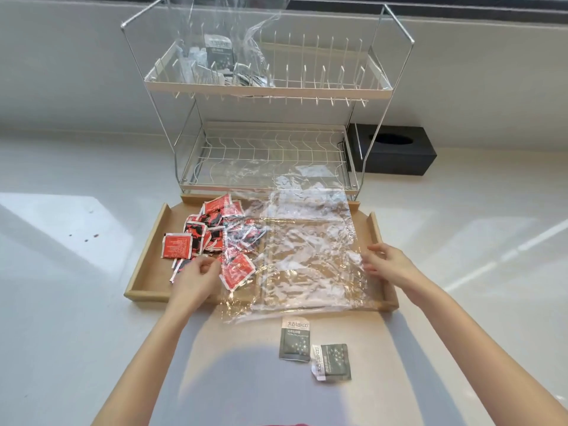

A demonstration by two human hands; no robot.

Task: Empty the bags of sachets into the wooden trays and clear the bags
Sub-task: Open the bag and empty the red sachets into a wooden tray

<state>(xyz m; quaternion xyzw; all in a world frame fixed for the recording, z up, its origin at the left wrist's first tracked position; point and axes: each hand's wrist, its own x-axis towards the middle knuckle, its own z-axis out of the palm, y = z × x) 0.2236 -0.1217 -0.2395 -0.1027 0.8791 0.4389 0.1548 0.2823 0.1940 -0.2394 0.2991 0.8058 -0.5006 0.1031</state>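
Nearest me, two grey sachets lie loose on the counter, outside the wooden tray and just below its front rim. My left hand rests over the front left of the tray, fingers curled among the red sachets; whether they pinch one or the bag edge I cannot tell. My right hand is at the tray's right side, fingers loosely spread and touching the right edge of the clear bag, not visibly clamped on it. The bag lies flat across most of the tray and overhangs the front rim; several red sachets appear to sit under or inside its left part, the rest heaped bare on the tray's left. Beyond stands a wire rack, with a second bag of grey sachets on its upper shelf. A black box sits behind to the right. Risk assessment: lifting the bag from the right edge alone may drag trapped sachets over the front rim onto the counter. The two grey strays may be overlooked. The slick film may slip from a light hold.
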